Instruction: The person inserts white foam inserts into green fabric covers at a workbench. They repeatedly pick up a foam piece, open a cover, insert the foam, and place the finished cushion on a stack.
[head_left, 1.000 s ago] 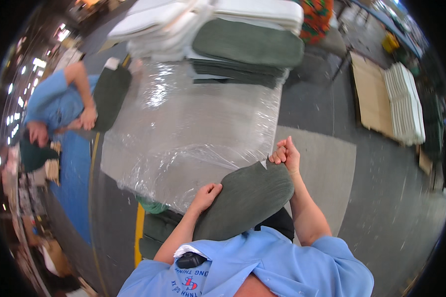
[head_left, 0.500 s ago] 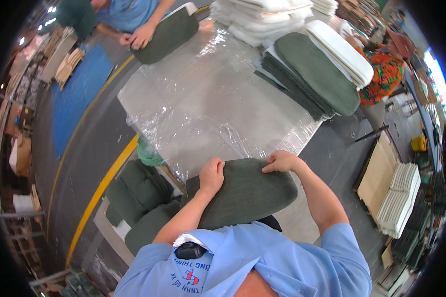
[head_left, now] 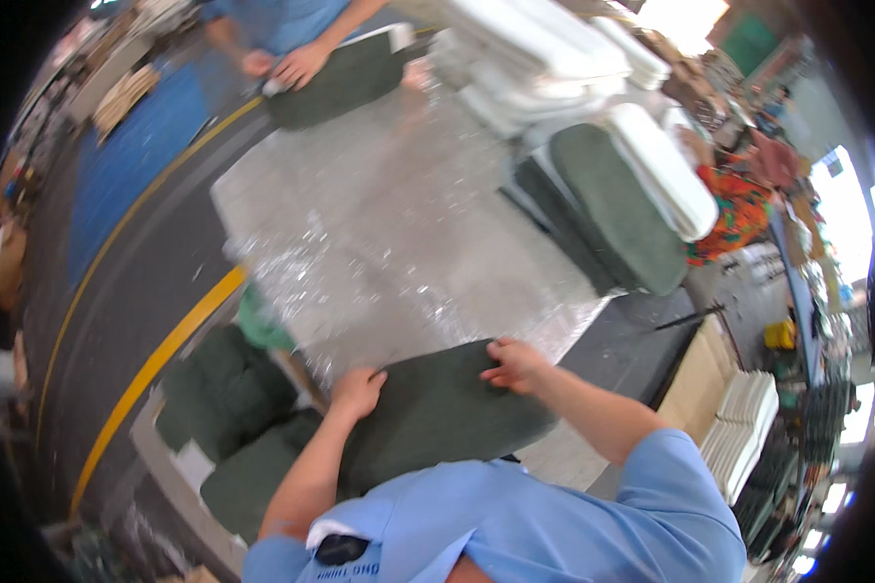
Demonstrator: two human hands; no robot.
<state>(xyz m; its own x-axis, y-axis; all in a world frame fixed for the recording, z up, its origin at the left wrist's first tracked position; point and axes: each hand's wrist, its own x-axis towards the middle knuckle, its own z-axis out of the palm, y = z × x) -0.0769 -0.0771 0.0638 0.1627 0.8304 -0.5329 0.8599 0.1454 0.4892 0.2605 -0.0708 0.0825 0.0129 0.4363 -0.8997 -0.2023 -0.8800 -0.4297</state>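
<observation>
A dark green fabric-covered cushion (head_left: 447, 418) lies against my body at the near edge of the table. My left hand (head_left: 358, 393) is closed on its far left edge. My right hand (head_left: 517, 367) pinches the far edge farther right, thumb and fingertips on the fabric. The cushion's near side is hidden behind my blue shirt. Under its far side is the pale tabletop (head_left: 379, 233), covered in shiny clear plastic.
Green cushions (head_left: 226, 389) fill a carton at my left. At the far right are stacked green covers (head_left: 617, 209) and white foam pads (head_left: 544, 49). Across the table a co-worker's hand (head_left: 301, 66) rests on another green cushion (head_left: 345, 83). White pads (head_left: 739, 428) stand at the right.
The view has tilted and blurred slightly. My right hand has moved left along the cushion's far edge, closer to my left hand. Both hands stay on the cushion.
</observation>
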